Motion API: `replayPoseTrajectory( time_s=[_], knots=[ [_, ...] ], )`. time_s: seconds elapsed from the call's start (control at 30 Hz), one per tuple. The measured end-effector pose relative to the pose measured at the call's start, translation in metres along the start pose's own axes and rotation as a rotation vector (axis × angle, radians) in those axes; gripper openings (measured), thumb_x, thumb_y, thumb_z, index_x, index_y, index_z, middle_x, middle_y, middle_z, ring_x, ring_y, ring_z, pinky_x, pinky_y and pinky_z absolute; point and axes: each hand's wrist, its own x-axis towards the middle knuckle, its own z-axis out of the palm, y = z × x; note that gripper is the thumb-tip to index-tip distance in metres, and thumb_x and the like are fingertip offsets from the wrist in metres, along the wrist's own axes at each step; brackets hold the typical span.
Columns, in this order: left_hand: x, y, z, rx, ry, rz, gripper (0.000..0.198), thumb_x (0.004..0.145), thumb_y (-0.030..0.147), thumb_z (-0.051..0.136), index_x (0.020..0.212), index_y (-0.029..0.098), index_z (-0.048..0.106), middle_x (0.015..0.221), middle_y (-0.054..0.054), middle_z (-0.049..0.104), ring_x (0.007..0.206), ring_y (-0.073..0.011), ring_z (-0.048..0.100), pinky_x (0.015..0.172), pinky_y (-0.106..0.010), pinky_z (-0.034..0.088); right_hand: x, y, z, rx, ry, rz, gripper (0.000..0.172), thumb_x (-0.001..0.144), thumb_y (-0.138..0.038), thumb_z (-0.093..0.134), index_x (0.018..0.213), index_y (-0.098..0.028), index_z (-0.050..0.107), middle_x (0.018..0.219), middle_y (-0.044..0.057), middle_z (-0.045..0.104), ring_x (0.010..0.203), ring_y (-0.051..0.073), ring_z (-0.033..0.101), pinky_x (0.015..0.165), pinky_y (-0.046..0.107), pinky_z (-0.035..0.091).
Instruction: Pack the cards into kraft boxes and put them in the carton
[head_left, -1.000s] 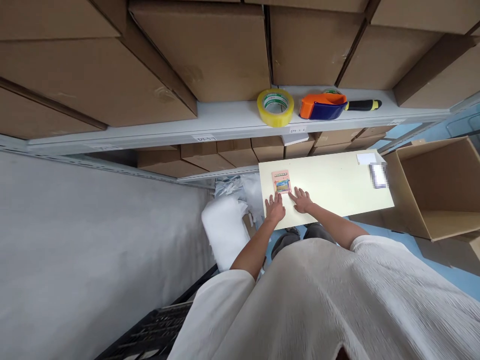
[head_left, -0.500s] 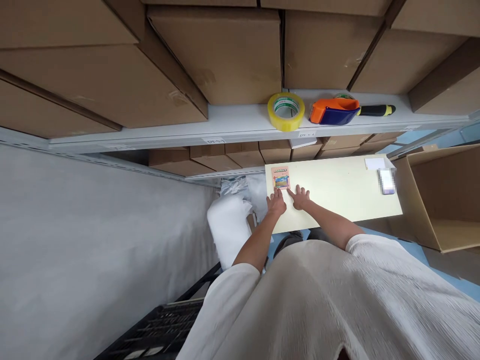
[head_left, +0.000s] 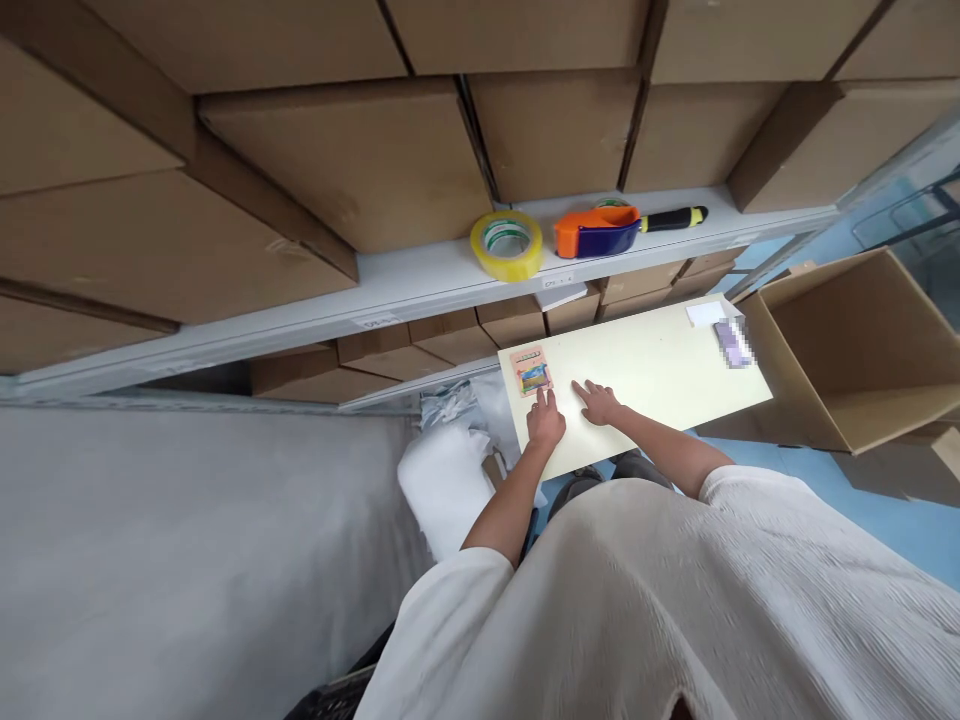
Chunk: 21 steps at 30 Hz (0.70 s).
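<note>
Pink-edged card (head_left: 532, 371) lay by the desk's (head_left: 660, 360) far left corner, long axis running near edge to far. I saw my left hand (head_left: 545, 425) open, fingertips touching the card's near end, and my right hand (head_left: 600, 403) flat and empty beside it. Its print was too small to read.

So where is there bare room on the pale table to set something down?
The widest bare patch of the table lies between the right hand and the white slip. The left end is crowded: the card and the left hand. The shelf is bare left of the tape roll.

Pink picture card (head_left: 532, 370) flat on table (head_left: 660, 370)
</note>
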Motion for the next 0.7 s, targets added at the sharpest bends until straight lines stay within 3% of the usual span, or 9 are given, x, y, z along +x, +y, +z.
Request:
replayPoseTrajectory(
  time_s=[0.37,0.7],
  knots=[
    [0.007,0.081,-0.015,0.003,0.018,0.245,0.072,0.105,0.031,0.050,0.173,0.016,0.034,0.184,-0.020,0.025,0.159,-0.0397,0.044,0.128,-0.052,0.041,-0.069,0.074,-0.005,0.164,0.213,0.115,0.083,0.105,-0.035,0.049,0.180,-0.021,0.018,0.184,0.018,0.023,0.165,0.039,0.030,0.131,0.056,0.027],
    [0.012,0.153,-0.013,0.040,0.044,0.307,0.067,0.106,0.028,0.048,0.171,0.016,0.038,0.183,-0.019,0.029,0.160,-0.0374,0.044,0.129,-0.051,0.041,-0.094,0.131,-0.018,0.205,0.337,0.074,0.074,0.106,-0.035,0.049,0.176,-0.020,0.031,0.182,0.018,0.029,0.161,0.039,0.035,0.127,0.054,0.031]
  ],
)
